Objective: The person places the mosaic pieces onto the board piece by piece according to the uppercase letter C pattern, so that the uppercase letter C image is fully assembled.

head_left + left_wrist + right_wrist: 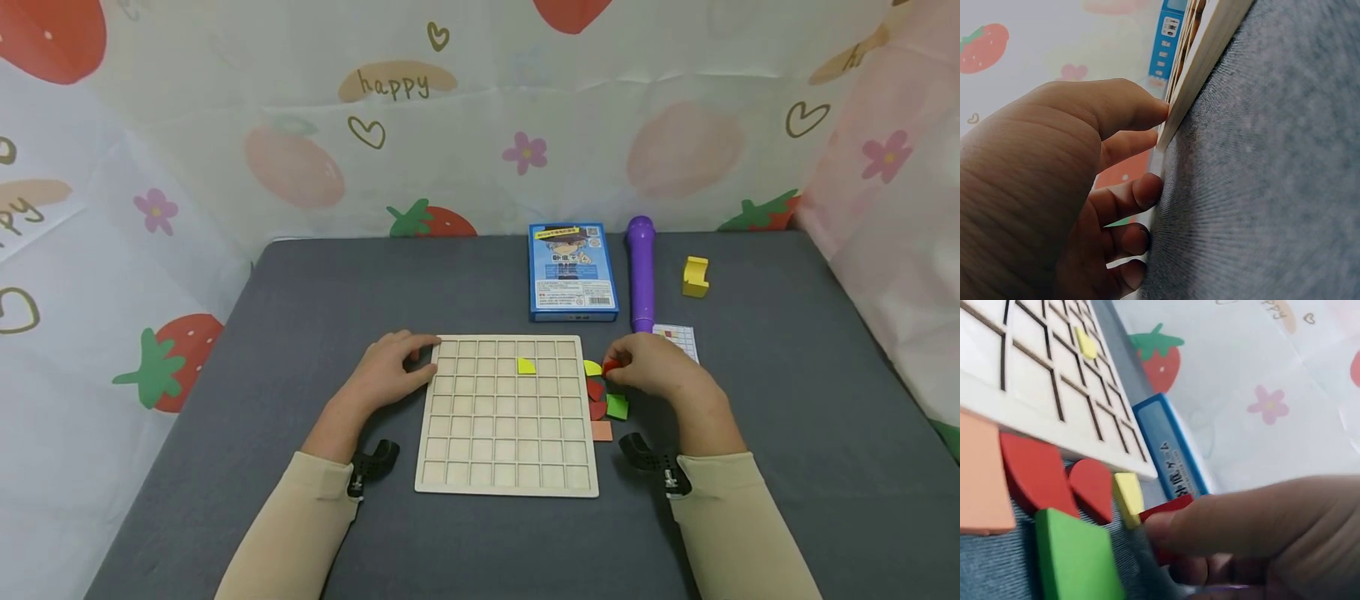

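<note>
Pinched in the right hand [651, 367], just off the right edge of the wooden grid board [507, 415]: a small red piece [1166, 509], fingers curled round it above the loose pieces [606, 400] on the grey surface [787, 433]. Steadying the board's upper left corner: left hand [390, 371], fingers loosely bent against the rim, gripping nothing. Judged a pick-up step; next, carrying across and seating squarely in a cell near the yellow piece [527, 365].

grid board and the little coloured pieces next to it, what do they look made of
The grid board looks like pale unfinished wood or plywood: matte, with dark thin lines like laser cuts. The coloured pieces, including the red piece pinched by the right hand, look like matte foam or painted wood; I cannot tell which.
</note>
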Motion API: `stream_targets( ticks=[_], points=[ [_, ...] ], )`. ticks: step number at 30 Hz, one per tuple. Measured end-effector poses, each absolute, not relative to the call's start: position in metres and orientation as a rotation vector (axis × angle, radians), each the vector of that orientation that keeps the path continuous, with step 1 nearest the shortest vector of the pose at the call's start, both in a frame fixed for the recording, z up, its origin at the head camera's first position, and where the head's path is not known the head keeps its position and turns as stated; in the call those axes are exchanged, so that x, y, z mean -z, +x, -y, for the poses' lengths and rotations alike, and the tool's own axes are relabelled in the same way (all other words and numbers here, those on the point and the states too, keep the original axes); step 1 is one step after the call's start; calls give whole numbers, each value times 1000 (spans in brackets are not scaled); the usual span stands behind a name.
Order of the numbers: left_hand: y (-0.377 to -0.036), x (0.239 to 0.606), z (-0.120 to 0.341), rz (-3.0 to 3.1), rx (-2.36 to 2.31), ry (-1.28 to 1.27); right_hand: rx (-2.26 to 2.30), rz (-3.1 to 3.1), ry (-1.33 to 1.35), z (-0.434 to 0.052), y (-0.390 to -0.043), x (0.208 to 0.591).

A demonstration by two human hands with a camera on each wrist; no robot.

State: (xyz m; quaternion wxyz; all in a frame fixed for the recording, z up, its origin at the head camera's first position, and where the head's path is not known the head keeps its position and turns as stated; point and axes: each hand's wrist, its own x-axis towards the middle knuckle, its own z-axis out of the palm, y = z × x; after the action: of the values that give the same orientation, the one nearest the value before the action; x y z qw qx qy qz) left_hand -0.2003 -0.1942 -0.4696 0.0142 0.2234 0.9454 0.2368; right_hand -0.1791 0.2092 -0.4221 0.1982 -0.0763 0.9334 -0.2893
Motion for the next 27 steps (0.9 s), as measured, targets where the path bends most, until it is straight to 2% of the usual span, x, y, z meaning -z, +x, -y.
stream_targets(
  ticks=[8,18,27],
  points=[
    [-200,472,195,-2946,-748,702,1018,-2747,-278,-201,-175,411],
    [-201,472,195,-2945,-747,725,1520,-2551,-237,-160,-171,408],
    [-201,471,195,-2948,-738,713,1490,-2563,-284,-129,-171,417]
  ],
)
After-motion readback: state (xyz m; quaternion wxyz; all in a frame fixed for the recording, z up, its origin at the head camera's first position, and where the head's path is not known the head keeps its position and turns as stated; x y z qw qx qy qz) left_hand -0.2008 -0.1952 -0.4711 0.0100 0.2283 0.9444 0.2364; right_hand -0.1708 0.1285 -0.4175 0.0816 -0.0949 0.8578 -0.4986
